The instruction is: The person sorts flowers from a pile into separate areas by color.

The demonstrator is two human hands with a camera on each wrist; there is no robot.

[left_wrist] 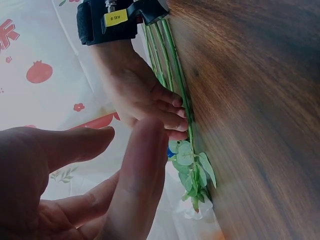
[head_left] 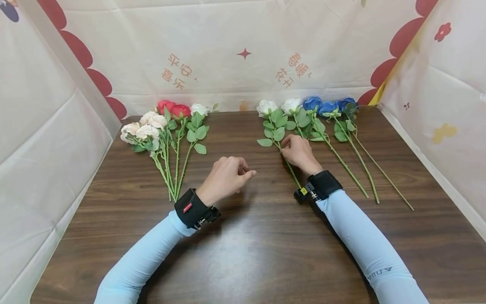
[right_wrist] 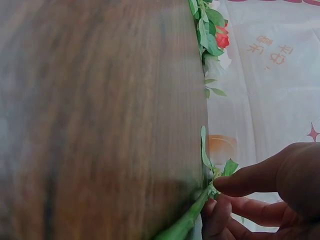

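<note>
My right hand (head_left: 300,153) pinches the green stem of an artificial white rose (head_left: 267,107), just below its leaves. In the right wrist view, the thumb and fingers meet at the stem (right_wrist: 187,220), and the bloom is hidden. My left hand (head_left: 226,177) hovers over the middle of the table, its fingers loosely bent and holding nothing. In the left wrist view its thumb and index finger stand apart. Right of the pinched stem lie another white rose (head_left: 291,105) and several blue roses (head_left: 312,103) with long stems.
On the left of the brown table (head_left: 243,261) lie cream roses (head_left: 146,131), red roses (head_left: 181,111) and one white rose (head_left: 199,109), their stems converging toward the front. White printed cloth (head_left: 243,25) walls off the back and both sides.
</note>
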